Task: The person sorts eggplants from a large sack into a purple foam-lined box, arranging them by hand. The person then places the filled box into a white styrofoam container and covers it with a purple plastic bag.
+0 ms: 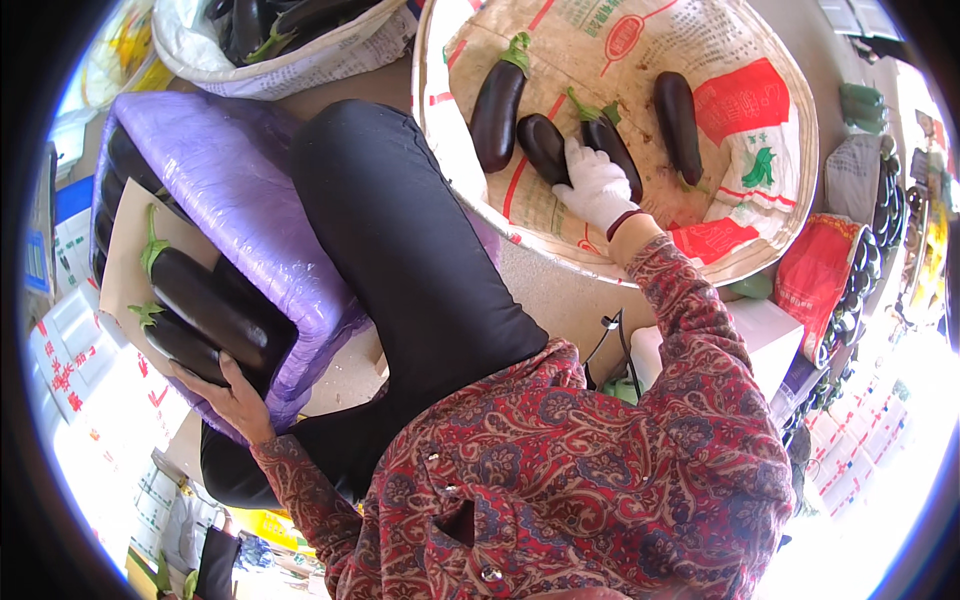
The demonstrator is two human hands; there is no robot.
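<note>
My right hand (598, 184), in a white glove, reaches into a large round basket (637, 45) lined with printed woven sacking. Its fingers touch a short dark eggplant (541, 144), and another eggplant (613, 150) lies partly under the hand. An eggplant (499, 112) with a green cap rests to their left, one more (677, 124) to their right. My bare left hand (234, 397) lies with fingers spread against the lower end of an eggplant (180, 341) in a box lined with purple plastic film (217, 172). A larger eggplant (210, 300) lies beside it, over a cardboard sheet (124, 262).
A second lined basket (277, 79) holding eggplants stands at the top left. My bent leg (420, 232) lies between box and round basket. At right are a white box (765, 337), a red sack (814, 277) and rows of bagged eggplants (847, 292). Printed white cartons (82, 367) stand at left.
</note>
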